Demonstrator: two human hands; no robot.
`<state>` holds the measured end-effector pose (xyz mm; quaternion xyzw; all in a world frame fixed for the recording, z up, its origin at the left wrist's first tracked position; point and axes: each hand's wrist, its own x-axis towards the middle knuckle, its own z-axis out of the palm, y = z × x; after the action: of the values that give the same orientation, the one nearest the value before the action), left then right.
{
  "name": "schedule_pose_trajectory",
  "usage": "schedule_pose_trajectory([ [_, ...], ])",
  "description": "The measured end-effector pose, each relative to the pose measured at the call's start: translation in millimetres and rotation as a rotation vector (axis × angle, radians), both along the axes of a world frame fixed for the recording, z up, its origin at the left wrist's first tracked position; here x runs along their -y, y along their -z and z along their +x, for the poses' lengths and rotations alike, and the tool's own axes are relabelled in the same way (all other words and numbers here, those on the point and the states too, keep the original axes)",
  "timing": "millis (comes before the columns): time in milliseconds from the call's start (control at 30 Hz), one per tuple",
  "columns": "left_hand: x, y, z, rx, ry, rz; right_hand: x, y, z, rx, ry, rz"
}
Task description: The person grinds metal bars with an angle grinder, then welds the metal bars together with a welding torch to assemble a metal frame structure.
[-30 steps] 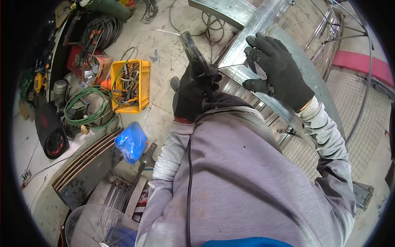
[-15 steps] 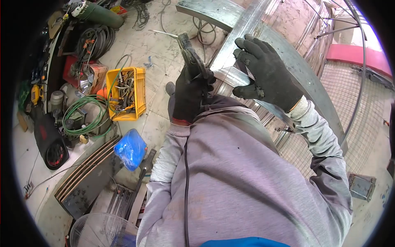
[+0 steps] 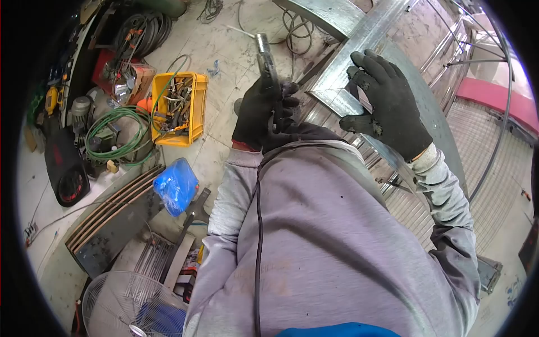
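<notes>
steel frame (image 3: 359, 39) blocks ahead; open floor (image 3: 224, 50) lies left.

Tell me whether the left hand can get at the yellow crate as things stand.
Probably not: the left hand is shut on the welding holder, and the yellow crate sits on the floor well below, with nothing visibly between.

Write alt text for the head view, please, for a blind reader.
A person in black gloves works at a metal frame: the left hand grips a welding holder, the right hand rests on the frame. On the floor at left lie a yellow crate and a green hose.
</notes>
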<state>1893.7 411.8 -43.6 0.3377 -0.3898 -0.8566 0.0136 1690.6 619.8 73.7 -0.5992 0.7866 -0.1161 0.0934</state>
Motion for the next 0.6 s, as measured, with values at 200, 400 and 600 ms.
schedule_pose_trajectory([
  [200, -15, 4, -3, -0.016, -0.008, 0.025, 3, -2, 2, -0.034, -0.018, -0.061],
  [400, -19, 12, 0, 0.006, -0.027, 0.005, -3, -6, 17, -0.08, 0.087, -0.004],
  [600, -15, 7, 0, 0.022, 0.005, 0.033, -5, -3, 27, 0.069, 0.18, 0.06],
])
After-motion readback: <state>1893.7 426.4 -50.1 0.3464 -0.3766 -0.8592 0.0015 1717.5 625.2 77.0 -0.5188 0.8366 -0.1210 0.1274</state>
